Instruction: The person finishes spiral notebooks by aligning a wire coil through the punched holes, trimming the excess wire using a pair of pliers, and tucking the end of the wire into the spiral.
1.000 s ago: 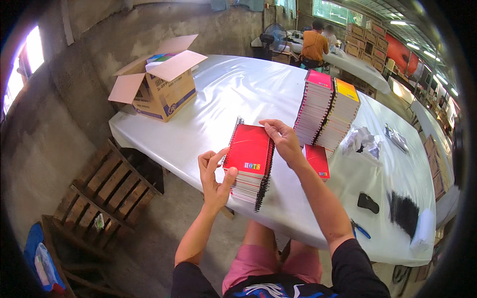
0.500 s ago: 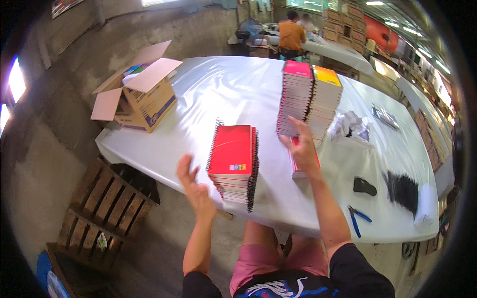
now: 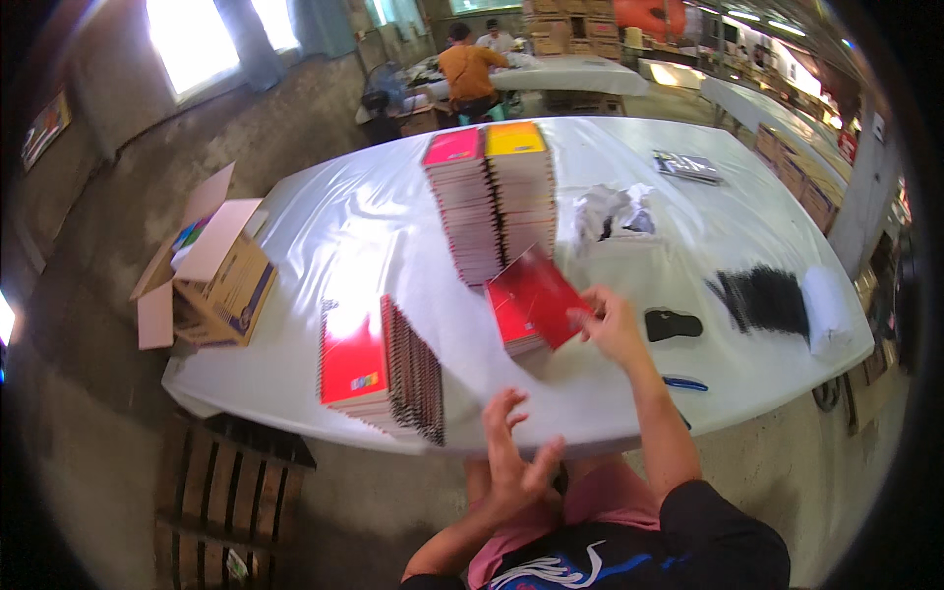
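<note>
My right hand [image 3: 612, 324] pinches the edge of a red cover [image 3: 541, 295], tilted and partly lifted over a low red-topped stack [image 3: 519, 339]. Whether that cover is a loose sheet or part of a thin book I cannot tell. My left hand [image 3: 518, 457] hangs at the table's near edge, fingers spread and holding nothing. To its left lies a stack of red spiral notebooks [image 3: 356, 359], its black coils fanned along the right side. Behind the low stack rise two tall notebook stacks, one pink-topped [image 3: 457, 202] and one yellow-topped [image 3: 521, 192].
An open cardboard box [image 3: 221, 280] sits at the table's left end. Rightward lie crumpled white paper [image 3: 615, 216], a black object [image 3: 674, 324], a blue-handled tool [image 3: 685, 383], black coils [image 3: 762, 305] and a white roll [image 3: 828, 313]. A wooden slatted piece [image 3: 221, 492] stands below left.
My right hand has taken hold of the red cover and raised it off the low stack. My left hand has moved right, away from the red notebooks. The view has turned right.
</note>
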`<act>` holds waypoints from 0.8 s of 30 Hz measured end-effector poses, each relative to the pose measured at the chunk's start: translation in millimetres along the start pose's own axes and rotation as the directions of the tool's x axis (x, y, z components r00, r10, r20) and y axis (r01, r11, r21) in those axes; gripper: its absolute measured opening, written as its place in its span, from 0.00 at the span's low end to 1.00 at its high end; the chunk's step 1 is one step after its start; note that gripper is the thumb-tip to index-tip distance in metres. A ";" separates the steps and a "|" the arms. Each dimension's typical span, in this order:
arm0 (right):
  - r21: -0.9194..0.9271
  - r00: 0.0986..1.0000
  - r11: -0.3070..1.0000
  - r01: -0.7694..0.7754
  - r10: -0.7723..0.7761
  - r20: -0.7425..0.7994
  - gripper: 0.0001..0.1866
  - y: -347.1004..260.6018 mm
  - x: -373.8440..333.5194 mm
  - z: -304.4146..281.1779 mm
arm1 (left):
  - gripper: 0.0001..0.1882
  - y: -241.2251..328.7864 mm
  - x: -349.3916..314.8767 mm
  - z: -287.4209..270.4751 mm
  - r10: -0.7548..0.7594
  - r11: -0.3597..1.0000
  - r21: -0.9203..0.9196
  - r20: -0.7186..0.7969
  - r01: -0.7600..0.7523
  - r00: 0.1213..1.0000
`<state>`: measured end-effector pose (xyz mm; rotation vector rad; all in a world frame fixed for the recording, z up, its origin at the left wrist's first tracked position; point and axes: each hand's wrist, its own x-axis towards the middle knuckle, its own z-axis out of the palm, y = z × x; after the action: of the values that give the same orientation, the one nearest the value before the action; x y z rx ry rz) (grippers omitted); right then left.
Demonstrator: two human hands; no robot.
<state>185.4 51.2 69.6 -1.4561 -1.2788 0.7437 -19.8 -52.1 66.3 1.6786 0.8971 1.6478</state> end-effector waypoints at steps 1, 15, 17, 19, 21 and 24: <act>0.125 0.998 0.992 0.036 -0.042 0.049 0.09 -1.3 -17.9 0.9 | 0.21 -8.7 7.1 12.1 -0.246 0.943 -0.246 -0.065 0.223 0.967; -0.726 0.923 0.686 -0.047 -0.247 -0.294 0.33 115.9 -33.2 -199.8 | 0.13 -19.8 33.8 22.4 0.066 0.561 0.688 0.516 -0.459 0.854; -0.746 0.860 0.536 -0.396 -0.069 -0.506 0.38 132.0 -9.0 -226.8 | 0.09 -38.5 26.8 24.1 -0.029 0.581 0.682 0.562 -0.444 0.826; -0.753 0.829 0.434 -0.495 -0.023 -0.559 0.39 163.2 2.3 -243.0 | 0.10 -72.4 10.8 25.1 -0.026 0.612 0.651 0.584 -0.449 0.811; -0.813 0.856 0.324 -0.484 -0.021 -0.517 0.32 179.5 8.6 -242.2 | 0.14 -77.8 2.7 32.7 0.039 0.675 0.629 0.491 -0.385 0.871; -0.894 0.915 0.227 -0.386 -0.028 -0.402 0.24 184.6 19.8 -248.9 | 0.27 -84.3 -11.9 42.5 0.126 0.690 0.636 0.364 -0.345 0.923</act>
<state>477.8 13.4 -27.9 -2.6622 -1.3130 -0.3936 18.7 -11.3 -10.5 2.5744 1.2830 1.2016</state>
